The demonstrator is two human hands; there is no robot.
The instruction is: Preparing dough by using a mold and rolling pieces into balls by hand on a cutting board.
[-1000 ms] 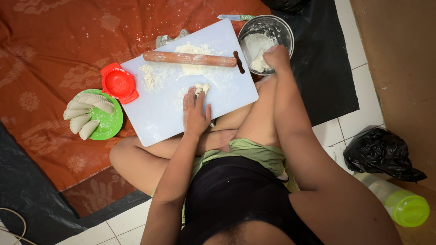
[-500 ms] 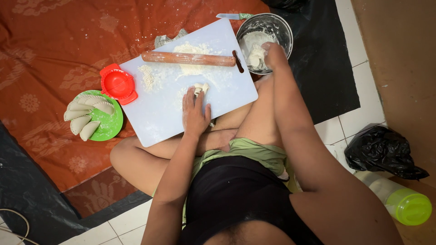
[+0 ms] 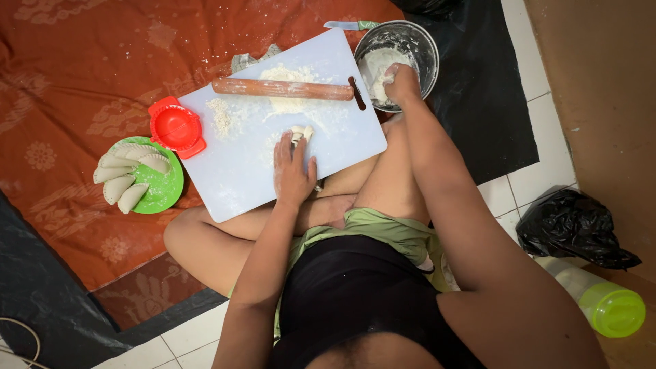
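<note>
Small pale dough lump (image 3: pixel 298 133) on floury white board (image 3: pixel 239 171) (more dough (image 3: pixel 378 72) in steel bowl (image 3: pixel 427 51))

The right hand (image 3: pixel 402 80) reaches into the metal bowl (image 3: pixel 424 42), its fingertips buried in dough (image 3: pixel 374 68), so its grip cannot be told. The knife (image 3: pixel 350 25) is partly hidden behind the bowl. The white cable (image 3: pixel 20 335) runs off the near-left edge.

White tiled floor (image 3: pixel 529 143) shows at the right and bottom edges. An orange patterned cloth (image 3: pixel 75 75) covers it, black sheeting (image 3: pixel 485 116) beside, brown matting (image 3: pixel 601 89) far right. Light is soft, even.
</note>
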